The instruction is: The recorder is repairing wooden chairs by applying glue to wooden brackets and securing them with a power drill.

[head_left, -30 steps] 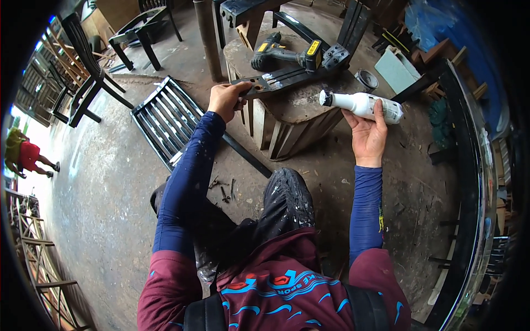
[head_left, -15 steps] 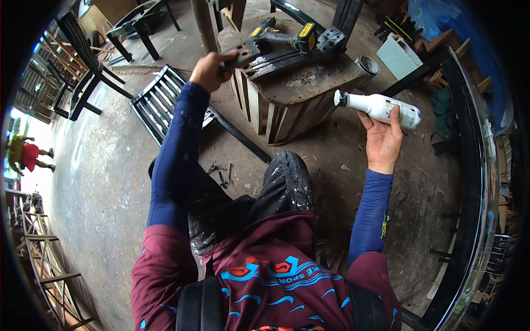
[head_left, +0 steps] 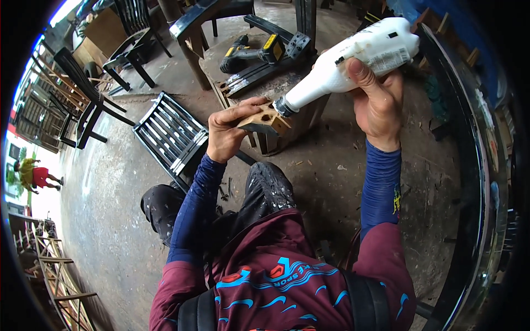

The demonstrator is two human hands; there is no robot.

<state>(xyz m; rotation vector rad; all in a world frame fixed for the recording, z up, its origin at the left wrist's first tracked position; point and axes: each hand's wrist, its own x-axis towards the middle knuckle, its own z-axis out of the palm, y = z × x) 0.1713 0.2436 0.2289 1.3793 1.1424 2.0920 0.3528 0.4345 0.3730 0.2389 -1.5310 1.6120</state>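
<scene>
My left hand (head_left: 234,124) grips a small wooden block (head_left: 266,119), its bare tan face turned up with drilled holes in it and a dark painted side below. A white plastic glue-type bottle (head_left: 353,52) is in my right hand (head_left: 378,105), fingers wrapped round its body and thumb across the near side. The bottle tilts down to the left, and its dark-ringed mouth meets the block beside one of the holes. Whether anything flows out cannot be made out.
Behind the block stands a wooden crate-like stand (head_left: 270,144), bearing a yellow-and-black cordless drill (head_left: 251,55) and black wooden parts. A black slatted chair piece (head_left: 171,132) lies at left, near black chairs (head_left: 85,102). A long black frame (head_left: 469,165) curves along the right. Far left, a person (head_left: 37,175) stands.
My left hand has brought the block down and nearer, turning its bare holed face up. My right hand has raised and tipped the bottle, bringing its mouth to the block.
</scene>
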